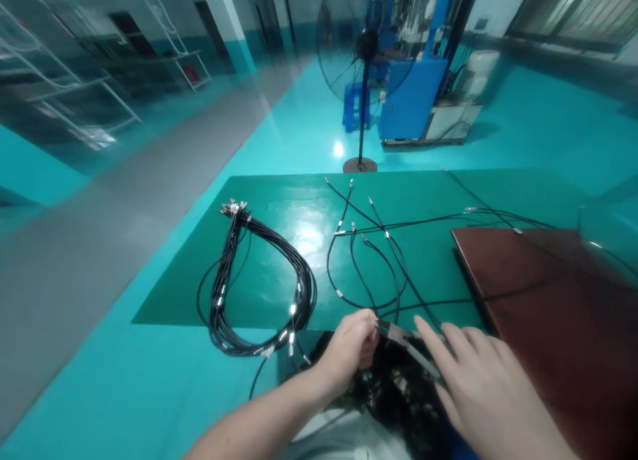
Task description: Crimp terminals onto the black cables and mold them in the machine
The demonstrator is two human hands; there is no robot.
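My left hand [350, 349] is closed in a pinch on the end of a thin black cable [369, 307] at the near edge of the green table [279, 201]. My right hand [473, 373] lies just to its right with fingers wrapped round a dark metal tool [406, 344], whose tip meets the cable end at my left fingers. Several loose black cables with metal ends [379, 247] sprawl across the table middle. A looped bundle of black cables [259, 287] lies at the left, hanging partly over the near edge.
A brown board [548, 294] covers the table's right side. Beyond the table stand a pedestal fan [363, 68] and a blue machine [413, 94] on the teal floor. Metal racks [64, 94] line the far left.
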